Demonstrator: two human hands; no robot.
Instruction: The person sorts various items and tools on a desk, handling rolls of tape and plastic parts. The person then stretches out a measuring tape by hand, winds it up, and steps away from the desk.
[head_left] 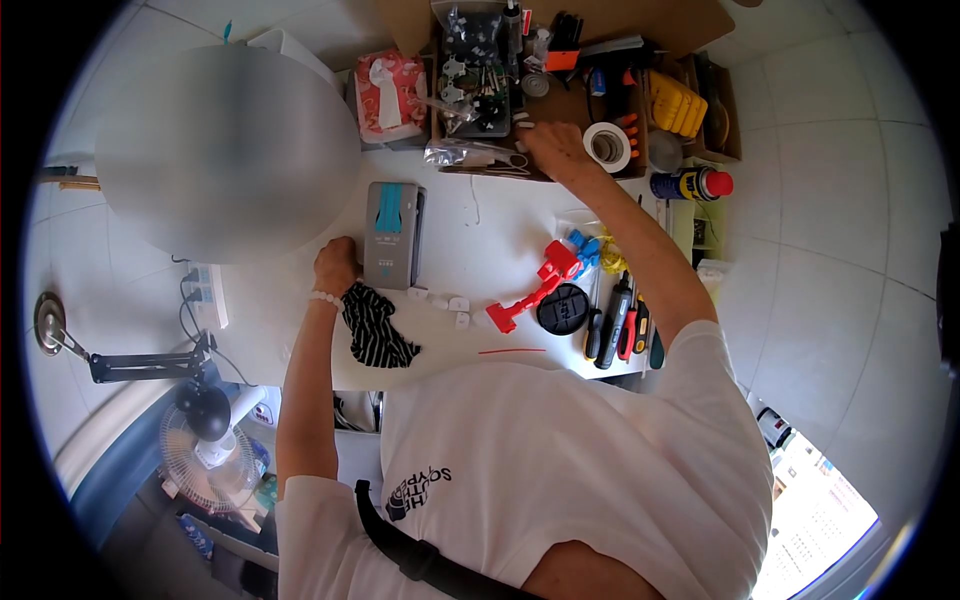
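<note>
My right hand [555,148] reaches over the near wall of a cardboard box [540,172]. Its fingers are bent together beside small white pieces [522,118]; what they grip, if anything, is too small to make out. A roll of white tape [607,147] lies just right of that hand. My left hand [337,265] rests on the white table, curled closed, with nothing visible in it. Beside it lies a grey case [392,235] with a teal band. A black-and-white striped cloth [376,328] lies below, near the beaded wrist.
A large blurred pale round shape [230,155] covers the upper left. Small white blocks [458,304], a red plastic tool [535,290], a black round cap [563,309] and several screwdrivers [615,318] lie on the table. A spray can [690,184] is right of the box.
</note>
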